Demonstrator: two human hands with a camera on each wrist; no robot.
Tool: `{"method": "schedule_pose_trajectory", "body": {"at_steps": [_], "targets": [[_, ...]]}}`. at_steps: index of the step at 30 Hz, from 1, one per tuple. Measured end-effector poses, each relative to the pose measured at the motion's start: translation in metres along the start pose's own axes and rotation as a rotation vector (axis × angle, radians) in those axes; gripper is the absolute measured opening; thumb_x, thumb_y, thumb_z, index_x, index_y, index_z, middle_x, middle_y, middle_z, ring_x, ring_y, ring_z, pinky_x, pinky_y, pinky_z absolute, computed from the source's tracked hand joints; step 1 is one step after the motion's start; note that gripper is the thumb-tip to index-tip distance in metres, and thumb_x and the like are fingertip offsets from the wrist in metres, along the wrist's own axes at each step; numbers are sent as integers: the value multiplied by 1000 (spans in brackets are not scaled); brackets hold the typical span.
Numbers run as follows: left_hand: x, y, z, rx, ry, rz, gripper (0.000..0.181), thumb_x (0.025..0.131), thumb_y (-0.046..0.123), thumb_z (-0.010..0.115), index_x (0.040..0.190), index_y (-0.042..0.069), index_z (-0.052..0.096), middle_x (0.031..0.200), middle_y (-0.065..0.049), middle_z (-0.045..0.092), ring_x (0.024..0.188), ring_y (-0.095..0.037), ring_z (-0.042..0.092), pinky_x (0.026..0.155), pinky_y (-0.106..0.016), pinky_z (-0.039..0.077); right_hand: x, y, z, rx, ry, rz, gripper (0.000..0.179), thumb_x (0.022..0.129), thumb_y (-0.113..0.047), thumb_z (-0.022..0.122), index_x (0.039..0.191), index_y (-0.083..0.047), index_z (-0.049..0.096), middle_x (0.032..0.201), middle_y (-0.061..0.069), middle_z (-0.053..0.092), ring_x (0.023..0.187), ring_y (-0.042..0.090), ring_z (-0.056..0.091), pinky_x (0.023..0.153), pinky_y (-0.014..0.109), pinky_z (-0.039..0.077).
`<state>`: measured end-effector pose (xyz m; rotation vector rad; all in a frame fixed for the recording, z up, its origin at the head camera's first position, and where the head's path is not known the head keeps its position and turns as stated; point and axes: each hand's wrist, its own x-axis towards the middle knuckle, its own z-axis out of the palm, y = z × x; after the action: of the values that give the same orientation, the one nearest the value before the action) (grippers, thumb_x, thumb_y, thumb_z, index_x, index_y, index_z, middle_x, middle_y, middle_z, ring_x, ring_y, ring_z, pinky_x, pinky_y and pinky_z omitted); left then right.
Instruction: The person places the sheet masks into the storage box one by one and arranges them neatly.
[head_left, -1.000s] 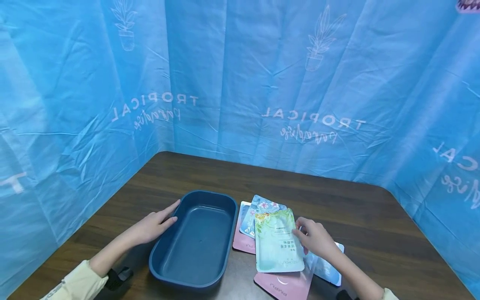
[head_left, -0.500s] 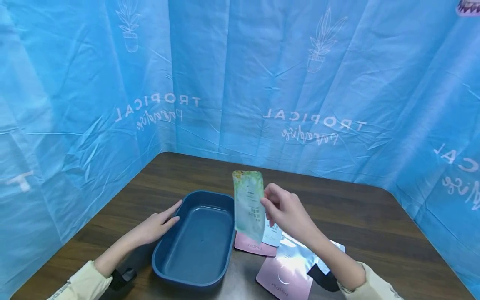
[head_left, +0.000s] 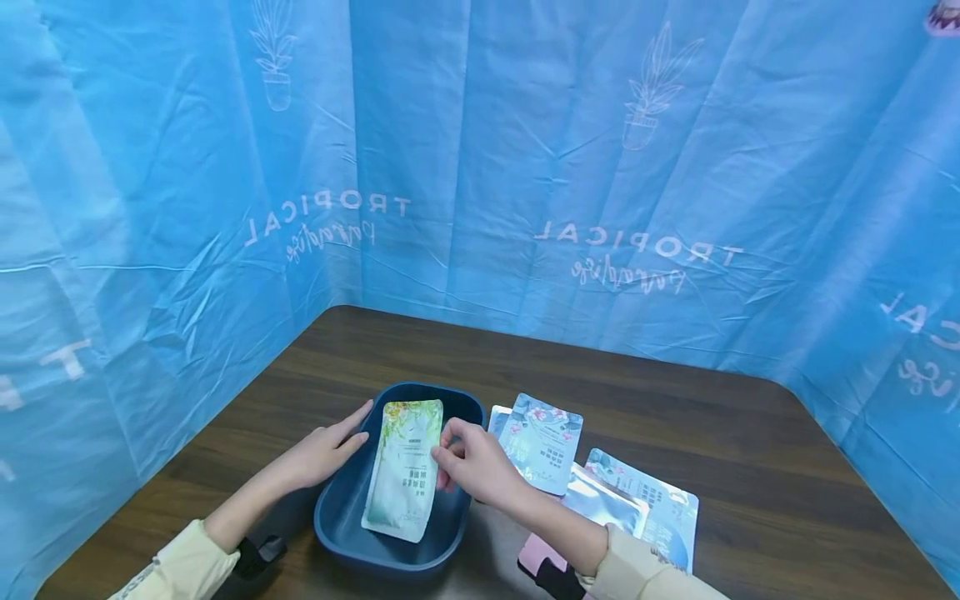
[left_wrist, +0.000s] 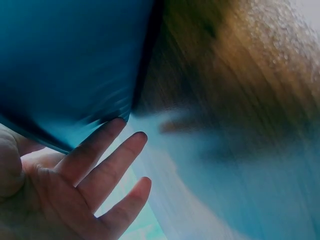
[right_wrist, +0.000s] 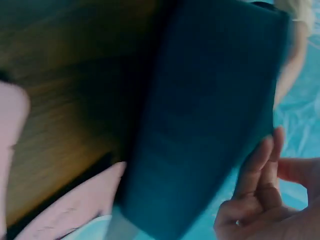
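Tilted over a dark blue plastic basin is a pale green face mask packet with a leafy, flowered top. My right hand pinches this packet by its right edge, thumb and fingertips together. At the basin's left side my left hand rests on the rim, index finger and thumb stretched out. The left wrist view shows the left fingers straight and spread against the basin's outer wall. From the right wrist, the basin's outer wall hides the packet behind it.
Right of the basin lie a blue floral packet, a silver packet, another blue packet and a pink packet partly under the right forearm. Blue curtains hang round the dark wooden table.
My right hand has lifted the green packet off the pile and carried it left over the basin. The blue packets and silver packet are uncovered. My left hand stays at the rim.
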<state>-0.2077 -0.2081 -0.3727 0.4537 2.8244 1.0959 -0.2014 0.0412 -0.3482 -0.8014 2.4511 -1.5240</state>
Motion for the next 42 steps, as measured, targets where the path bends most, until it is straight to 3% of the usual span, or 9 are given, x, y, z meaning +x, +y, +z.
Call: {"method": "schedule_pose_trajectory", "body": {"at_steps": [4,10,13,20,25,28,32,37,42], "targets": [[1,-1,1,10,5,-4,55,100,18,43,146,-4,22,140,-31,33,121,-47,40,94,-56,36,0,13,4,-188,17,-15,17,90,-15,63,76,-10,56,60,-5,54,52,14,53,42,19,32],[2,-2,2,28,14,5,55,100,18,44,145,-5,22,140,-31,34,121,-47,40,93,-56,37,-2,21,12,-518,48,-140,24,85,-22,67,63,-21,59,56,-17,45,62,4,40,58,22,33],[2,-1,2,27,15,7,55,100,18,44,145,-5,23,139,-31,34,120,-47,41,92,-56,38,-2,23,10,-502,50,-140,21,85,-20,68,65,-21,62,59,-18,47,66,6,40,60,23,33],[2,-2,3,17,14,6,55,100,19,44,145,-5,22,140,-31,34,121,-47,40,93,-55,37,1,35,-18,-242,68,-98,11,91,-15,61,83,-10,65,75,-9,60,70,10,53,60,26,46],[1,-2,5,14,17,12,55,100,18,43,145,-5,22,140,-30,34,122,-46,39,94,-55,36,5,47,-43,-161,148,-69,12,93,-11,58,87,-4,65,81,-2,63,77,16,60,68,31,50],[1,-2,5,11,25,19,54,100,17,43,145,-5,22,140,-30,34,123,-46,39,95,-55,35,10,66,-65,-196,220,-31,8,91,-7,60,86,-3,64,79,3,63,72,18,60,64,31,49],[0,-3,5,5,32,28,54,101,16,43,145,-6,23,139,-31,34,122,-46,39,95,-55,36,7,98,-95,-350,308,86,5,86,-5,65,88,-1,63,84,7,62,76,23,58,66,37,47],[0,-3,7,0,37,17,54,100,17,43,145,-6,23,139,-30,35,121,-46,41,94,-55,37,-8,124,-121,-519,306,242,35,83,-11,69,110,7,56,109,25,51,102,43,44,81,55,38],[0,-3,8,-11,46,3,53,100,16,43,145,-5,23,139,-30,35,122,-46,40,94,-55,37,-12,131,-128,-586,255,326,69,78,-20,75,129,13,41,119,35,40,108,49,39,83,59,36]]}}
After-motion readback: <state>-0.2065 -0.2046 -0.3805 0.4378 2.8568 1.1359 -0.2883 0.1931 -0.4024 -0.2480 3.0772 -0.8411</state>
